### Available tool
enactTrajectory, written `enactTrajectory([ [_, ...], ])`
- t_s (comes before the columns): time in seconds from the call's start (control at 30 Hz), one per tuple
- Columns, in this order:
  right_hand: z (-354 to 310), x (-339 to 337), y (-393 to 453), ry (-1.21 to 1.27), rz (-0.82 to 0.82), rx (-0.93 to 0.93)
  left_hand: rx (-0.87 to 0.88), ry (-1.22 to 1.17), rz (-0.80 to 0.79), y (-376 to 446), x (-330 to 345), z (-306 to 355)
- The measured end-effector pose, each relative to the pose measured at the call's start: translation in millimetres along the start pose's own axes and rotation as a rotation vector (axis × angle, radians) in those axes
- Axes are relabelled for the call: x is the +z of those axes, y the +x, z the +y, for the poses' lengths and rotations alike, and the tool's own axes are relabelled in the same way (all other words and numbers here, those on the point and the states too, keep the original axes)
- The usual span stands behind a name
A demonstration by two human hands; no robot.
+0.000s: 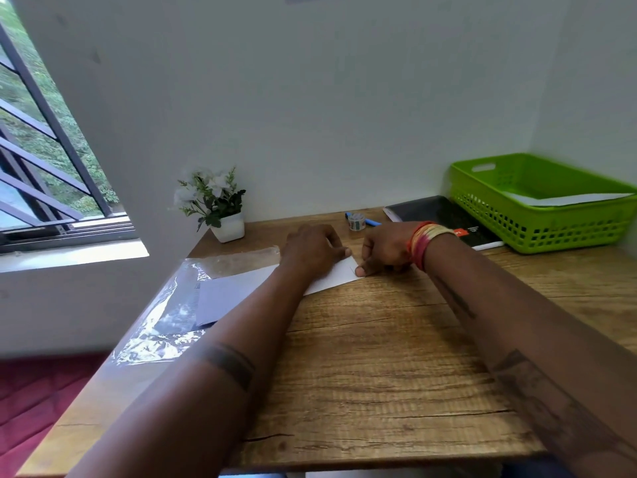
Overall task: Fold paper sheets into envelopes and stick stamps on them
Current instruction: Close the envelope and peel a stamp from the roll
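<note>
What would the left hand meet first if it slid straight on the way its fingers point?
Probably the right hand. The left hand lies flat on the paper, its fingers aimed right and a little away, and the right thumb presses the paper just past them. Depth is hard to judge.

Brown wood-grain tabletop [379, 357]; white paper sheet [339, 276]; lime-green perforated plastic basket [537, 215]; black notebook with a red patch [444, 215]; blue pen [372, 222]; white flowers and dark green leaves in a white pot [220, 208]; red, orange and yellow wrist threads [425, 241]; dark banded forearm markings [231, 365].
</note>
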State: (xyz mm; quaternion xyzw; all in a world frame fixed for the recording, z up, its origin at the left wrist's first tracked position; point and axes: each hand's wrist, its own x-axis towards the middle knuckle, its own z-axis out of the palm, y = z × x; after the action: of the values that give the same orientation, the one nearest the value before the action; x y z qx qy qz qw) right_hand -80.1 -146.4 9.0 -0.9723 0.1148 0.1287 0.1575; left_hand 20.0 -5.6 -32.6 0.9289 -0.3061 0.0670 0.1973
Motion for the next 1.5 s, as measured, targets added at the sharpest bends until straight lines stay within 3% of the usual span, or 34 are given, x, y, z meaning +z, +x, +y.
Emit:
enactTrajectory([
  [0.2, 0.3, 1.4, 5.7, 0.010, -0.006, 0.002, -0.049, -0.044, 0.145, 0.1, 10.5, -1.9],
  [0.33, 1.9, 1.6, 6.3, 0.017, -0.005, 0.001, 0.013, -0.018, 0.217, -6.1, 14.0, 0.2],
  [0.63, 3.6, 9.6, -3.0, 0.149, 0.099, 0.006, -0.079, -0.144, 0.135, -9.1, 10.9, 0.9],
  [0.8, 1.8, 16.8, -18.3, 0.436, 0.302, 0.036, -0.121, -0.298, 0.153, -16.9, -2.6, 11.4],
  [0.97, -0.2, 17.3, -35.9, 0.652, 0.399, 0.066, -0.069, -0.488, 0.175, -25.6, -25.1, 34.9],
  [1.1, -0.9, 15.9, -49.4, 0.902, 0.590, 0.106, -0.009, -0.252, 0.459, -42.5, -40.9, 59.1],
  [1.17, -2.0, 9.9, -57.0, 0.957, 0.755, 0.041, 0.045, -0.227, 0.519, -50.9, -46.5, 74.7],
  [1.3, -10.2, -8.5, -77.6, 0.866, 1.077, -0.104, 0.127, -0.602, 0.472, -65.4, -62.6, 109.5],
  [1.5, -22.7, -13.7, -105.4, 0.420, 1.335, -0.262, -0.016, -0.953, 0.422, -74.8, -94.6, 133.5],
])
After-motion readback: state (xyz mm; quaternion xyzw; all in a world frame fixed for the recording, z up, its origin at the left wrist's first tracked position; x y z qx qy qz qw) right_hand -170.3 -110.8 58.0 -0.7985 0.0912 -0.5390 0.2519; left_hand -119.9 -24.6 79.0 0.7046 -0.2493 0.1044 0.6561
